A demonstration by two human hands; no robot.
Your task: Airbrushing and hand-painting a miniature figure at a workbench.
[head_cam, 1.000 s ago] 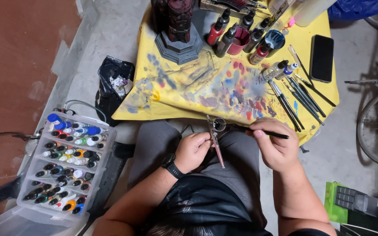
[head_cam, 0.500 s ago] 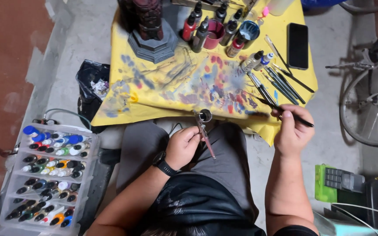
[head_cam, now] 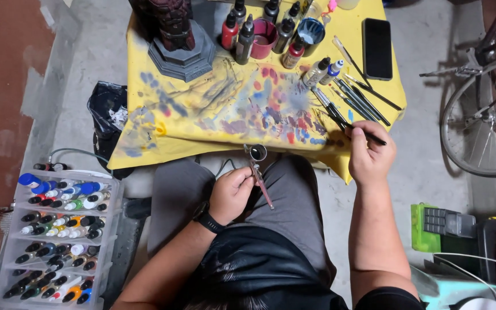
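Concrete floor [head_cam: 76, 69]; low table under a paint-stained yellow cloth [head_cam: 202, 115] carrying bottles [head_cam: 242, 37], a statue [head_cam: 173, 34], a phone [head_cam: 377, 49] and brushes [head_cam: 357, 100]; wheel [head_cam: 477, 120] at right. Left hand [head_cam: 231, 195] closed around the airbrush [head_cam: 258, 172], over the lap; right hand [head_cam: 368, 155] pinching a brush [head_cam: 368, 135] at the cloth's edge. Judgement: keep the airbrush cup level; lay the brush parallel with the others.

Left hand [head_cam: 232, 194]: over lap, fingers curled closed around a thin tool, wrist bent inward, forearm angled in from lower left | Right hand [head_cam: 370, 155]: raised farther forward, fist-like pinch on a slim stick, forearm running straight up from the right elbow | hands well apart
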